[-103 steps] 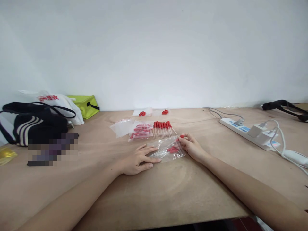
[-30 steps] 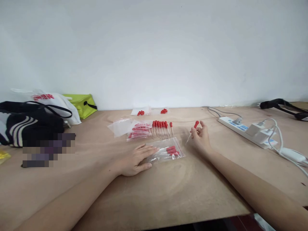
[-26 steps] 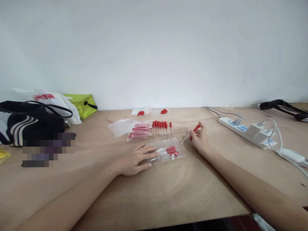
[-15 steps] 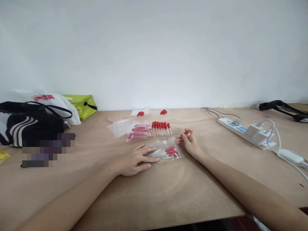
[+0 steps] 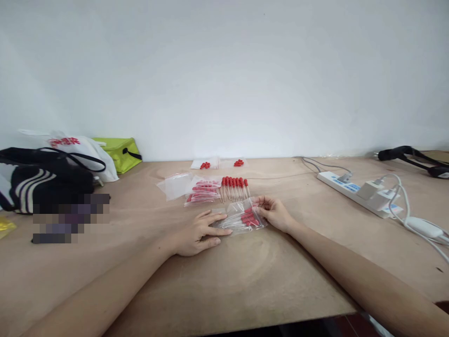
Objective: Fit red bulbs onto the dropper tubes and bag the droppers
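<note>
A clear plastic bag [image 5: 235,225] lies on the table in front of me, with several droppers inside, their red rubber bulbs [image 5: 249,217] toward the right and thin clear tubes toward the left. My left hand [image 5: 199,234] rests flat with fingers spread, its fingertips pressing the bag's left end. At the bag's right end, my right hand [image 5: 274,213] has its fingers closed on the plastic edge, near the bulbs; whether a dropper is also between them is hidden. Just behind the bag, a row of loose red-bulbed droppers [image 5: 235,187] lies side by side.
Filled bags of red-bulbed droppers [image 5: 203,191] are stacked left of the row, beside flat clear bags [image 5: 177,186]. Small red bulbs [image 5: 205,165] lie on bags near the wall. A power strip [image 5: 354,191] with chargers and cables is at right; a green bag [image 5: 121,154] sits at left.
The dropper my right hand held outside the bag has gone into it. My right hand has moved slightly left and down onto the bag's edge. My left hand stays put.
</note>
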